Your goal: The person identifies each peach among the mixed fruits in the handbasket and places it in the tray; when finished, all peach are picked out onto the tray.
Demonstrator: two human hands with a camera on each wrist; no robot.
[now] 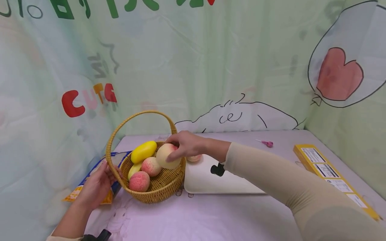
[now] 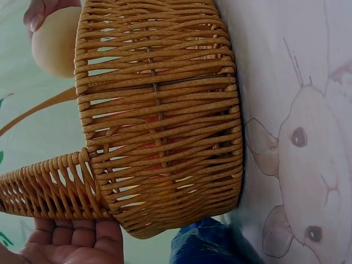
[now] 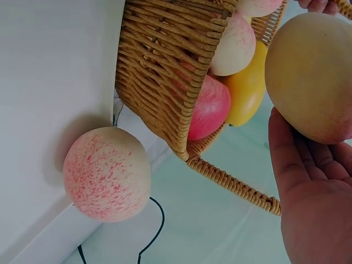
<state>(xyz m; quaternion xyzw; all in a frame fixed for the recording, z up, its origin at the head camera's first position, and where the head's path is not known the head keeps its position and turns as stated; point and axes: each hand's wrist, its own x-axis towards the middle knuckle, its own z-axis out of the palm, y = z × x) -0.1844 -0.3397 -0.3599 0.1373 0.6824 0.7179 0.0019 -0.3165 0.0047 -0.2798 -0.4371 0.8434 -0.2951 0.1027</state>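
My right hand (image 1: 188,144) holds a large pale peach (image 1: 167,156) with a reddish top over the right side of a wicker basket (image 1: 163,194). In the right wrist view its fingers lie under this peach (image 3: 313,77). Inside the basket are a yellow mango-like fruit (image 1: 143,152), a second yellow fruit (image 1: 134,170) partly hidden, and two pink speckled peaches, one nearer (image 1: 139,181) and one farther (image 1: 151,166). At the left base of the handle (image 1: 112,147), my left hand (image 1: 98,185) grips the basket, its fingers passing behind the handle and their tips partly hidden.
Right of the basket, another speckled peach (image 3: 107,175) lies on a white tray (image 1: 217,180). A blue and orange packet (image 1: 107,199) sits behind my left hand. Farther right are a pink-handled tool (image 1: 267,144) and a yellow box (image 1: 331,177). Printed curtains surround the table.
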